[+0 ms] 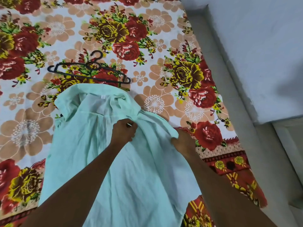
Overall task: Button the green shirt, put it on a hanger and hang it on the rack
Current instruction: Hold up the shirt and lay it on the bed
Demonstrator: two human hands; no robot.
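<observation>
- While your left hand (125, 131) and right hand (181, 141) pinch the green shirt (101, 154), buttoning looks barely begun;
- black hanger (89, 71) lies untouched near the bedspread's (164, 30) far edge; hanging remains.

We have 1 view, from a head-worn camera looking steeply down and forward over the bed (164, 38), close enough that both forearms fill the bottom edge. The bed's right edge slants past grey floor (254, 46).
</observation>
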